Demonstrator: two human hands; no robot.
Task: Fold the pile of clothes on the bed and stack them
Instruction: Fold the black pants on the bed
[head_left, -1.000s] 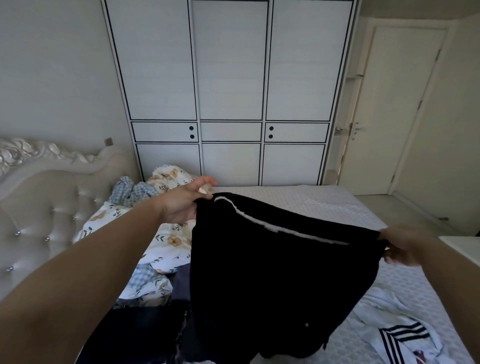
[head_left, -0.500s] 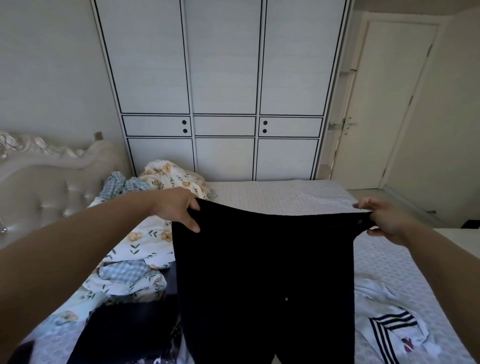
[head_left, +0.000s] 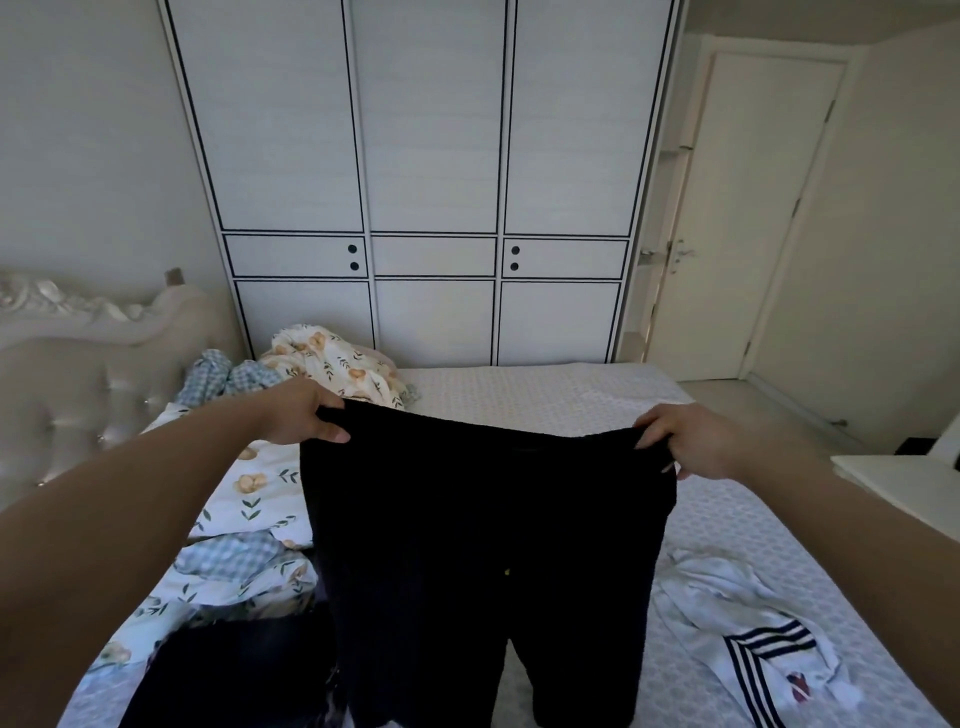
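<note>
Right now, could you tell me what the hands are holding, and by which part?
Both hold the black trousers up by the waistband: the left hand grips its left corner, the right hand its right corner; the legs hang over the bed.

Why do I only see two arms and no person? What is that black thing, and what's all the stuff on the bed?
The camera sits on the person's head and looks forward and down, so you see only their arms reaching out, as if you were looking through their eyes. There is just this one view. The left hand and the right hand each grip a top corner of a pair of black trousers, holding it up spread wide over the bed. On the bed, to the left, lie a flower-print sheet and blue checked cloth, with a dark garment nearer. To the right lies a white top with dark stripes. Behind the bed stands a big white wardrobe.
</note>
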